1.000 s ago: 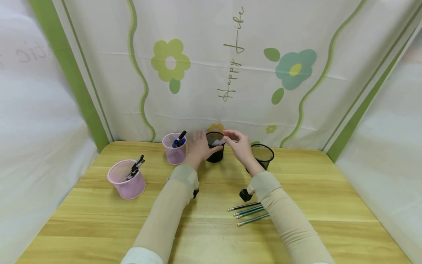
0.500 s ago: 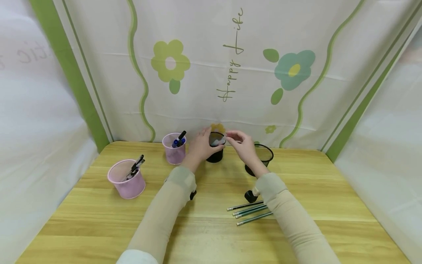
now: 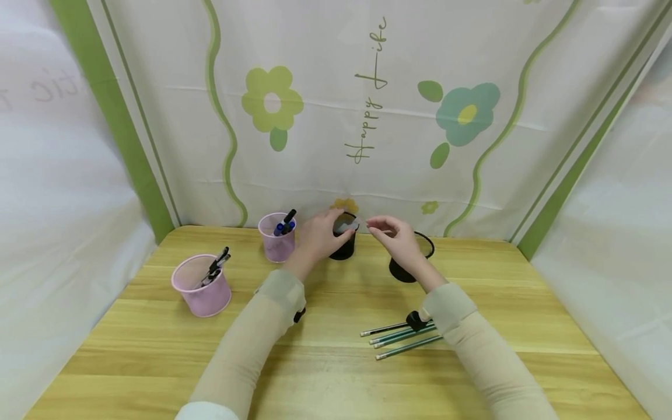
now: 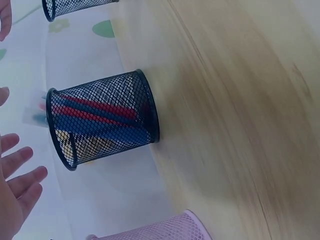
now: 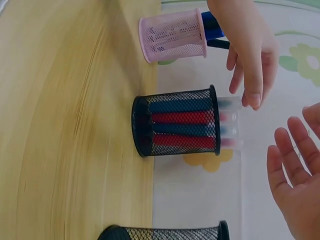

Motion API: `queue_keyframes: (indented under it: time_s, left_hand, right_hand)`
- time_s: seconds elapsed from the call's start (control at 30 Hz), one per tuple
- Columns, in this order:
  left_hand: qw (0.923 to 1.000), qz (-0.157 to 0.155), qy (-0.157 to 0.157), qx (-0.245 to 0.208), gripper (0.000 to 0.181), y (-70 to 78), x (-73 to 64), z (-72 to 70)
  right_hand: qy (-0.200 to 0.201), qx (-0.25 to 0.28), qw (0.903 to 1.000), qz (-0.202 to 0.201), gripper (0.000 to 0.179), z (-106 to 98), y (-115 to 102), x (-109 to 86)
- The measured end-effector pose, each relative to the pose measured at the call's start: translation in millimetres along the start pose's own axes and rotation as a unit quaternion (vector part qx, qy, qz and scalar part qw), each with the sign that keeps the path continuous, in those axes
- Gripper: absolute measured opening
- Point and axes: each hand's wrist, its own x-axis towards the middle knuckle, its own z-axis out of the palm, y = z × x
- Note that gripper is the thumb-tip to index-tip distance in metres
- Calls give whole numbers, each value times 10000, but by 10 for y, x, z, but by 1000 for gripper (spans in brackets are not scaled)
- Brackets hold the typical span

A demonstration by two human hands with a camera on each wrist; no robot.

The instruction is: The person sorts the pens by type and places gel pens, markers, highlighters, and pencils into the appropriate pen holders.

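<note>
A black mesh pen cup point(image 3: 343, 248) stands near the back of the table. Red and blue pens point(image 5: 182, 116) with clear ends stand in it, the ends poking above the rim. My left hand point(image 3: 319, 234) is at the cup's left side in the head view. In the right wrist view that left hand point(image 5: 252, 45) hangs above and beside the rim, fingers loosely bent, with nothing seen in them. Right of the cup, my right hand point(image 3: 396, 238) is raised in the air. Its fingers point(image 5: 297, 157) are spread and hold nothing in the right wrist view.
A second black mesh cup point(image 3: 401, 271) stands behind the right forearm, partly hidden. Several pencils point(image 3: 401, 345) lie under the right sleeve. To the left are two pink mesh cups, one with blue and black markers point(image 3: 283, 226), one with pens point(image 3: 212, 271). A printed curtain point(image 3: 325, 128) hangs behind.
My right hand has drawn away from the cup's rim, to the right and slightly nearer. My left hand has stayed beside the cup, shifting only a little. The cups have not moved.
</note>
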Motion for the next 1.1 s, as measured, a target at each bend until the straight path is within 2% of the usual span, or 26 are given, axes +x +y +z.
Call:
queue_keyframes:
  time_s: [0.27, 0.37, 0.6, 0.87, 1.1]
  left_hand:
    - [9966, 704, 397, 173, 51, 33, -59, -37]
    - [9939, 967, 531, 89, 45, 41, -94, -36]
    - [9897, 1201, 782, -41, 42, 106, -183, -33]
    - [9842, 1585, 792, 38, 45, 305, -232, 7]
    - [9851, 1634, 489, 221, 48, 461, -198, 88]
  right_hand:
    - [-244, -147, 9996, 56, 27, -112, 15, -147]
    - [-349, -219, 9991, 120, 27, -145, 31, -212]
    - [-551, -335, 9979, 111, 22, -224, 61, -351]
    - [-1010, -456, 9937, 155, 23, -333, 129, -497]
    - [-1532, -655, 9859, 163, 20, -391, 173, -617]
